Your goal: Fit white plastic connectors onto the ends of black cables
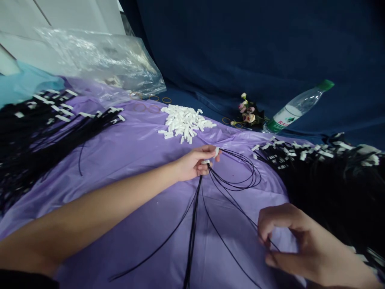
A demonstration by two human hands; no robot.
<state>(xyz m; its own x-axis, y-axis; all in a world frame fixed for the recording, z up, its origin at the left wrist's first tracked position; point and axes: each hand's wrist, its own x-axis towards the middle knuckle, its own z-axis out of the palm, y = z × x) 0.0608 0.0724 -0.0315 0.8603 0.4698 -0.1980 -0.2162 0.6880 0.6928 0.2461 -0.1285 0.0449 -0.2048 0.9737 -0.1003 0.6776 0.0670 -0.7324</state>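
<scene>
My left hand (192, 163) is closed around a white connector (217, 151), pinched upright between thumb and forefinger. A second white connector (205, 161) lies lower, against the curled fingers. Several thin black wires (252, 168) loop out to the right between the two connectors, while others hang toward me below the hand. At the lower right, my right hand (303, 245) has thumb and forefinger curled about one black wire (237, 205) that runs down from the lower connector. Its exact grip point is partly hidden by the fingers.
A pile of white connectors (183, 120) lies on the purple cloth (135, 148). Bundles of black wires with white ends flank it, left (66, 140) and right (325, 184). Behind are a clear plastic bag (102, 60), rubber bands (167, 100), flowers (249, 112) and a tilted bottle (296, 108).
</scene>
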